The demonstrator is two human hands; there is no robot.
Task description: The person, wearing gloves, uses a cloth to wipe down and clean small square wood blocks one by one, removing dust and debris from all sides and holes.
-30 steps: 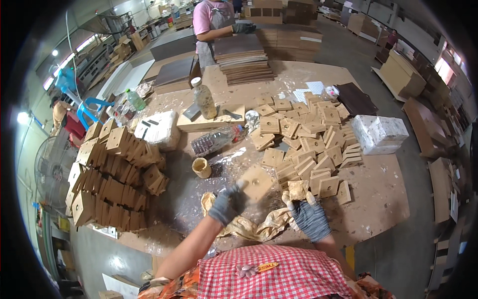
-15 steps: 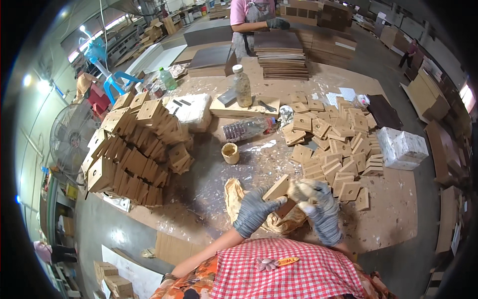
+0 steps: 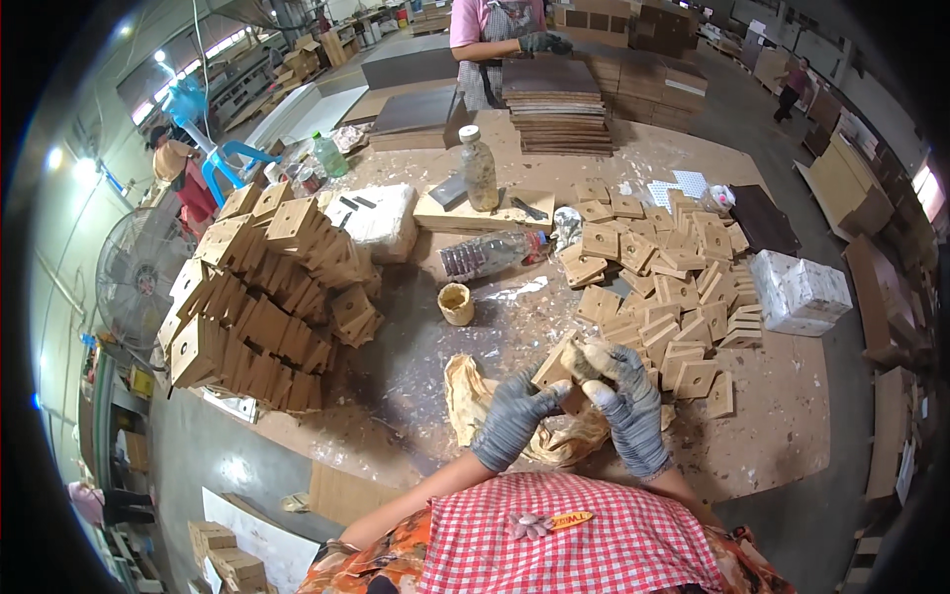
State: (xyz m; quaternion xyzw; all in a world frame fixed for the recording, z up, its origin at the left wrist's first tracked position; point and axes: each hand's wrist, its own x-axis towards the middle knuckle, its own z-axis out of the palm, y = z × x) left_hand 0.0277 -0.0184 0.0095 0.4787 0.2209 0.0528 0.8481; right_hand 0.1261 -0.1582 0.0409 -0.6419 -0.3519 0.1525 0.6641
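Two hands, both in grey gloves, now meet at one wooden block above the near part of the surface; one second ago they are apart, with the block in the left hand only. The left hand grips the wooden block by its near left side. The right hand, fingers bent, covers the block's right side; whether it grips the block or the tan pad seen earlier cannot be told.

One tan cloth lies beneath and left of the hands. Two piles of wooden blocks, left and right, hold too many to count. Three bottles appear: one upright, white-capped, with yellowish-brown contents; one clear, lying down; one green, far left. One tan cup stands near the lying bottle, its contents indistinct. Two white wrapped packages touch at right.
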